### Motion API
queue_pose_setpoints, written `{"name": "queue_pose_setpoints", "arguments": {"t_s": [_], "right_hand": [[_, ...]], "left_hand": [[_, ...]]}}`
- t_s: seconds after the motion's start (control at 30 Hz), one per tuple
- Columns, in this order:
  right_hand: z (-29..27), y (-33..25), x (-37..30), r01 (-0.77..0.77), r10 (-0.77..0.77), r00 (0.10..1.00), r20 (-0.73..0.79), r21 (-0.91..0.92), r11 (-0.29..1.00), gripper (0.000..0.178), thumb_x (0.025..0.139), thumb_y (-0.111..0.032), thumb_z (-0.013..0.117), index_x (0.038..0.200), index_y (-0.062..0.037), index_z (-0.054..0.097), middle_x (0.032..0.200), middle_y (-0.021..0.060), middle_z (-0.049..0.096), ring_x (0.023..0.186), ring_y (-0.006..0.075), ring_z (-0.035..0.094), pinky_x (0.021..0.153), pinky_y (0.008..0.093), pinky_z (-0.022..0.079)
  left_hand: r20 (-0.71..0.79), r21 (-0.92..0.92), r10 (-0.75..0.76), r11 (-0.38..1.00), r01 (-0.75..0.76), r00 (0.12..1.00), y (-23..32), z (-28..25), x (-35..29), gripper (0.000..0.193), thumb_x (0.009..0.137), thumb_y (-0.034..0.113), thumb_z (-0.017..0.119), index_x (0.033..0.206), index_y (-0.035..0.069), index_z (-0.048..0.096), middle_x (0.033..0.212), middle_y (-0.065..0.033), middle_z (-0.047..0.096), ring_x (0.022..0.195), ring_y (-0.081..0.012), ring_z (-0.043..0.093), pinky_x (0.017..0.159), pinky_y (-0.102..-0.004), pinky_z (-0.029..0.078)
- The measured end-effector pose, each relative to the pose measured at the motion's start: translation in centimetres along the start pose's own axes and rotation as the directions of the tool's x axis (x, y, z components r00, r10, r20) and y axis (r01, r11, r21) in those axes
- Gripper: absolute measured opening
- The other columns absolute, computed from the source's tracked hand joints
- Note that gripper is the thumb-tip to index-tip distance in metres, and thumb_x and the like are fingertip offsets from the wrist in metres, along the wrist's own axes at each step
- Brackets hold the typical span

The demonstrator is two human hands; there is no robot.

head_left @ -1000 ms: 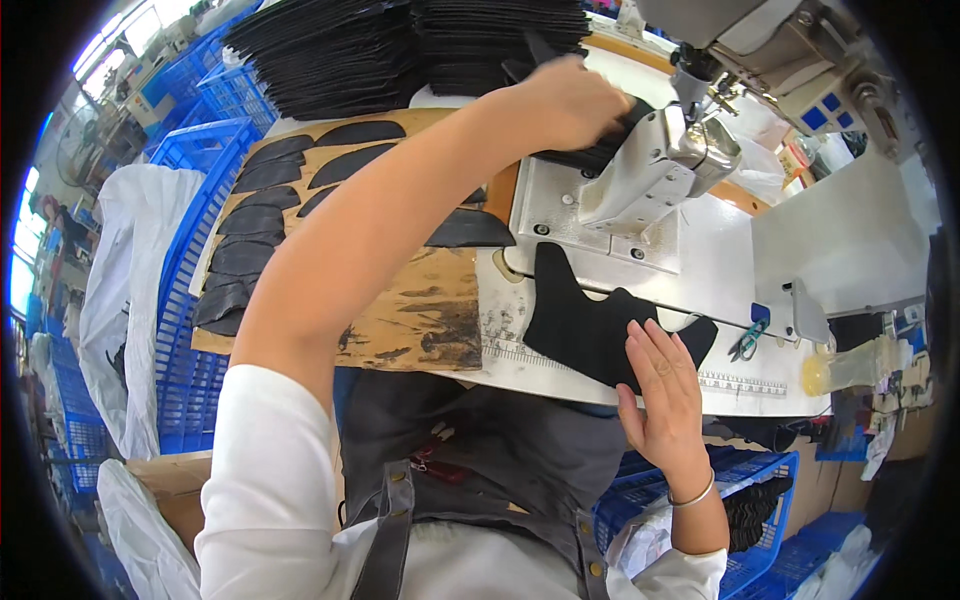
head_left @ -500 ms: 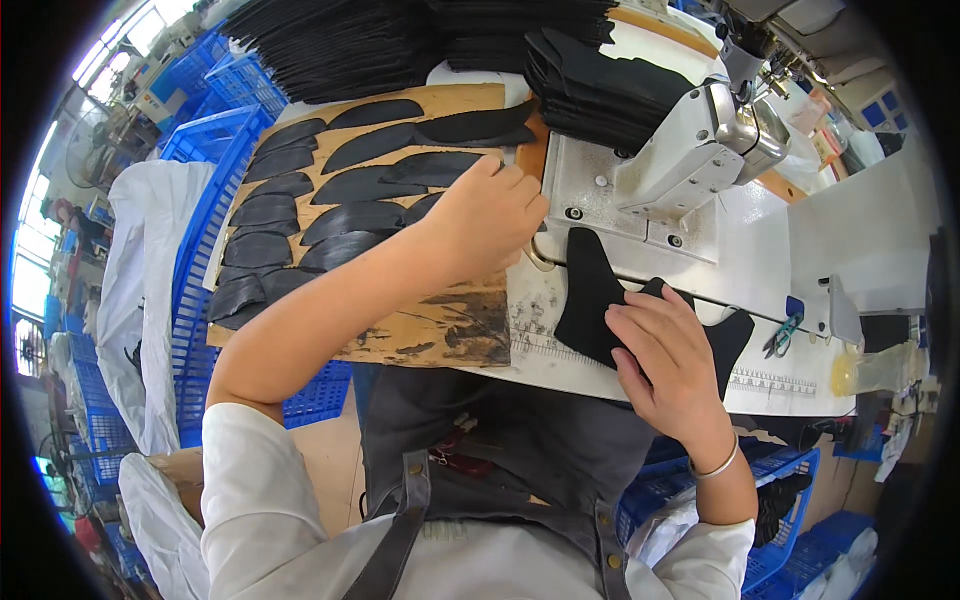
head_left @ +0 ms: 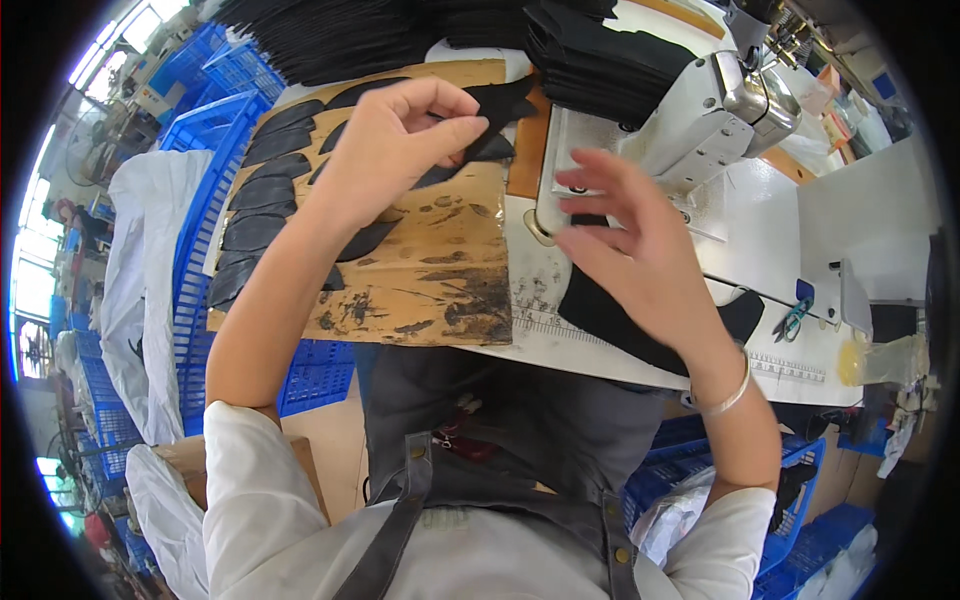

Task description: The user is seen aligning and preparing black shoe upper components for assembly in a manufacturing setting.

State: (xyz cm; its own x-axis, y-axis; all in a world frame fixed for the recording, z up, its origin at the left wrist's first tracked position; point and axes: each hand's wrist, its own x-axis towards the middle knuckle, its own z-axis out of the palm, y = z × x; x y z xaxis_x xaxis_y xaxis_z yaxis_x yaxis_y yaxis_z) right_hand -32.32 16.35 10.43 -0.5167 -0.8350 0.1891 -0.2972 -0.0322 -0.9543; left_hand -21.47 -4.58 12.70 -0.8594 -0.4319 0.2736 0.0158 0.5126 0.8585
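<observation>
My left hand (head_left: 405, 145) is raised over the brown board (head_left: 420, 290), thumb and forefinger brought together in a pinch. Whatever is between its fingertips, if anything, blends with the black leaf-shaped pieces (head_left: 505, 100) behind. My right hand (head_left: 640, 250) hovers, slightly smeared by motion, with fingers spread and nothing held. Beneath it a black cut fabric piece (head_left: 620, 320) lies at the front of the white sewing machine table; the hand covers part of it. More curved black pieces (head_left: 262, 232) overlap in rows on the board's left side.
The sewing machine (head_left: 690, 120) stands at the right, beyond the fabric piece. Tall stacks of black pieces (head_left: 610, 75) fill the back. Small scissors (head_left: 795, 318) lie by the table's right end. A blue crate (head_left: 200, 290) borders the board on the left.
My right hand has lifted off the black fabric piece and moved up and left. My left hand has risen away from the board's right edge. Several leaf-shaped pieces have gone from the board's middle.
</observation>
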Motion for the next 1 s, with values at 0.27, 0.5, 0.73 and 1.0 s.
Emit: {"name": "queue_pose_setpoints", "arguments": {"t_s": [0.27,0.5,0.73,1.0], "right_hand": [[3.8,2.8,8.6,0.116,-0.127,0.978,0.168,0.072,0.991,0.044,0.077,-0.004,0.069,0.117,0.0023,0.051,0.095,0.0098,0.063,0.085,0.0141,0.061,0.076,0.0276,0.050],[4.7,2.6,9.5,0.032,-0.030,0.943,0.333,-0.001,0.999,0.029,0.083,0.003,0.064,0.109,-0.0040,0.053,0.083,0.0001,0.060,0.079,0.0058,0.056,0.074,0.0205,0.047],[4.2,2.2,8.5,-0.239,0.209,0.905,0.370,0.036,0.970,0.017,0.094,-0.019,0.055,0.100,-0.0032,0.057,0.088,0.0054,0.064,0.078,0.0141,0.065,0.070,0.0261,0.054],[4.9,0.1,9.5,-0.653,0.584,0.646,0.492,-0.041,0.756,0.045,0.093,-0.046,0.047,0.106,-0.0039,0.056,0.087,0.0120,0.067,0.071,0.0198,0.068,0.062,0.0293,0.055]], "left_hand": [[0.117,-0.213,-0.045,0.975,0.070,0.992,-1.2,-2.2,-1.3,0.018,0.087,0.006,0.061,0.103,-0.002,0.061,0.093,-0.0077,0.067,0.084,-0.0123,0.065,0.079,-0.0256,0.052],[0.122,-0.192,-0.068,0.977,0.090,0.990,-2.2,-3.8,-3.3,0.023,0.081,-0.001,0.063,0.100,0.001,0.051,0.085,-0.0065,0.066,0.080,-0.0111,0.064,0.073,-0.0261,0.051],[0.122,0.334,0.059,0.937,-0.097,0.991,-3.2,-5.6,-3.7,0.023,0.076,0.005,0.071,0.093,0.002,0.056,0.082,-0.0046,0.063,0.075,-0.0138,0.061,0.075,-0.0278,0.049],[0.277,0.352,0.473,0.760,-0.547,0.836,-3.5,-4.2,-3.5,0.018,0.073,0.007,0.074,0.088,0.005,0.063,0.085,-0.0067,0.065,0.079,-0.0222,0.062,0.072,-0.0316,0.047]]}}
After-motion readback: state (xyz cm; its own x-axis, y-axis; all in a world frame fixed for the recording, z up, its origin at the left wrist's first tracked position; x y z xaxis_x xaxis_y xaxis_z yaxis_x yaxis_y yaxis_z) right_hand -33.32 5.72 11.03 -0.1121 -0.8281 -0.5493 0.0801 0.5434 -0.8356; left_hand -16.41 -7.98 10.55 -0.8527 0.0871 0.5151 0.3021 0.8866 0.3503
